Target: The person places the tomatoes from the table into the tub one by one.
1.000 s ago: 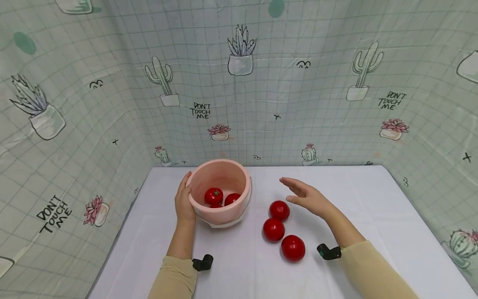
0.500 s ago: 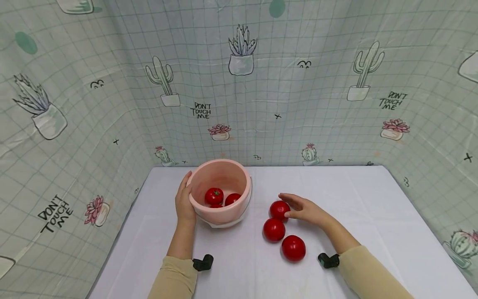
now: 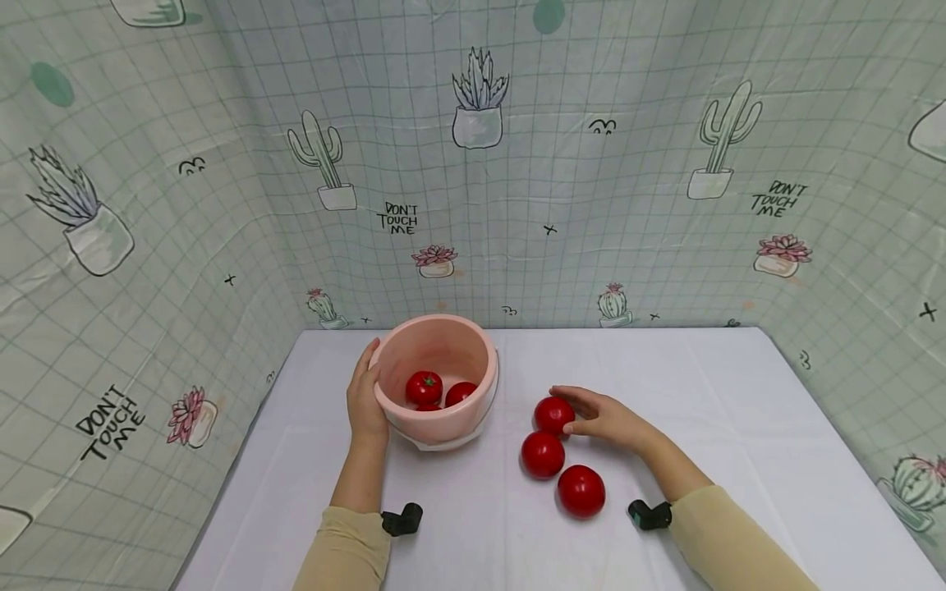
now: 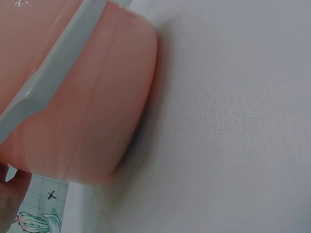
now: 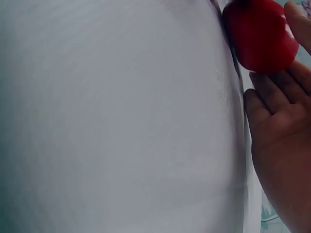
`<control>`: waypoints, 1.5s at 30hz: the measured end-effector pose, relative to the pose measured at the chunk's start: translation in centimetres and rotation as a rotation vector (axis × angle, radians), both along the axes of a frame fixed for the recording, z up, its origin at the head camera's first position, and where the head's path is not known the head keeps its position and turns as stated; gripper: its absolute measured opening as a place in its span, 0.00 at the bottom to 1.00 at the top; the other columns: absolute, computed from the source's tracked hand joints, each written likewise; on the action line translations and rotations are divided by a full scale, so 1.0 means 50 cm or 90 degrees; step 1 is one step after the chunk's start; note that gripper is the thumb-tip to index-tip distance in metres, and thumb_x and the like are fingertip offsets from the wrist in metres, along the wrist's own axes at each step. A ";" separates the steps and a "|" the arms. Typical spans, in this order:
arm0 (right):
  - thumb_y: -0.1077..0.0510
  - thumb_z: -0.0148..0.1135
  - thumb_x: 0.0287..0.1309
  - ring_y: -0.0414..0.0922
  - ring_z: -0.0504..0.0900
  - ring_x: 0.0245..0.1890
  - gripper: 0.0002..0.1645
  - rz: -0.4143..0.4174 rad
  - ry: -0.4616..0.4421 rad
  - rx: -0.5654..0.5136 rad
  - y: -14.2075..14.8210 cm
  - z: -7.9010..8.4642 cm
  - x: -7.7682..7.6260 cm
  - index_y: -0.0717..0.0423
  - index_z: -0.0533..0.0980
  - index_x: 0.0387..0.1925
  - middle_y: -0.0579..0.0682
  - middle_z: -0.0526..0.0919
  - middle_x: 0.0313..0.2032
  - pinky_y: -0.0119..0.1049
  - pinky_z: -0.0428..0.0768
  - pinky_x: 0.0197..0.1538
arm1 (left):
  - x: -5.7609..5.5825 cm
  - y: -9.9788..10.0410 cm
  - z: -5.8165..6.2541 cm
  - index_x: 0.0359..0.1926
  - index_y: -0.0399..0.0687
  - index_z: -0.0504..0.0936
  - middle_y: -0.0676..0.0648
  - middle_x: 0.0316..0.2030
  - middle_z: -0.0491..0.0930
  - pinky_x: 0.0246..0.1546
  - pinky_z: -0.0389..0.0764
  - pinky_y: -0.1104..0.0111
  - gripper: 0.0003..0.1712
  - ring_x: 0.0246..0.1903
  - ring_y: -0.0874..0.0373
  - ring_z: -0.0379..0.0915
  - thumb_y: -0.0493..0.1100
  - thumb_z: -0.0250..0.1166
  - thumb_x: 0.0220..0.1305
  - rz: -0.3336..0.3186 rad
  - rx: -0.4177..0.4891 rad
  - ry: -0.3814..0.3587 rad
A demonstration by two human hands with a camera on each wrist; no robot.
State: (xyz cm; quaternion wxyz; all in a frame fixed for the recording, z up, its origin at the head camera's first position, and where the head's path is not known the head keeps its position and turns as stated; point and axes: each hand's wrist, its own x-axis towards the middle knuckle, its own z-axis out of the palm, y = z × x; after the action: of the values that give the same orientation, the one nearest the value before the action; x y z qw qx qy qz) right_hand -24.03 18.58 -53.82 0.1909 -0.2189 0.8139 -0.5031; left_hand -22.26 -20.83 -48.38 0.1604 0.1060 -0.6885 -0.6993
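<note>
My left hand holds the left side of a pink bucket, its fingers along the outer wall near the rim. Inside the bucket lie red tomatoes, one showing a green stem star. A pale handle hangs down the bucket's side in the left wrist view. My right hand is around the farthest loose tomato, with the thumb on the near side and the fingers at the far side. In the right wrist view, fingertips and thumb lie right at that tomato, which rests on the table.
Two more tomatoes, a middle one and a nearer one, lie in a slanting row on the white table. A patterned cloth backdrop encloses the table's back and sides.
My right hand has come down toward me and closed in around the farthest loose tomato. The left hand, the bucket and the tomatoes have stayed in place.
</note>
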 end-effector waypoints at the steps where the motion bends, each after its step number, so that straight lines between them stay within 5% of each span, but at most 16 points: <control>1: 0.50 0.66 0.60 0.57 0.60 0.74 0.41 -0.001 0.000 0.001 0.000 -0.001 0.000 0.44 0.63 0.73 0.53 0.66 0.72 0.56 0.65 0.71 | 0.000 0.000 0.000 0.67 0.76 0.71 0.65 0.69 0.67 0.72 0.64 0.58 0.25 0.72 0.64 0.58 0.51 0.43 0.73 0.000 0.001 0.000; 26: 0.47 0.68 0.58 0.58 0.71 0.67 0.36 -0.032 0.020 0.064 0.001 -0.002 -0.003 0.41 0.69 0.68 0.53 0.75 0.65 0.50 0.79 0.61 | 0.005 0.002 0.000 0.67 0.78 0.70 0.65 0.70 0.66 0.71 0.66 0.58 0.25 0.72 0.64 0.58 0.52 0.42 0.74 -0.003 -0.016 -0.005; 45: 0.42 0.68 0.57 0.55 0.69 0.69 0.37 -0.063 0.025 0.053 0.010 0.106 -0.033 0.34 0.68 0.68 0.49 0.72 0.68 0.54 0.75 0.64 | 0.001 0.001 0.001 0.66 0.78 0.71 0.66 0.69 0.67 0.71 0.66 0.59 0.25 0.71 0.65 0.59 0.51 0.43 0.74 0.000 -0.008 -0.005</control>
State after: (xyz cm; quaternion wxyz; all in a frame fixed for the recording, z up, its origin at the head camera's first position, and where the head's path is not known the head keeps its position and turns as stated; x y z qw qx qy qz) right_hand -25.68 19.06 -48.52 0.1588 -0.1802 0.8474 -0.4735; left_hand -22.21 -20.77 -48.35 0.1589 0.1077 -0.6936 -0.6943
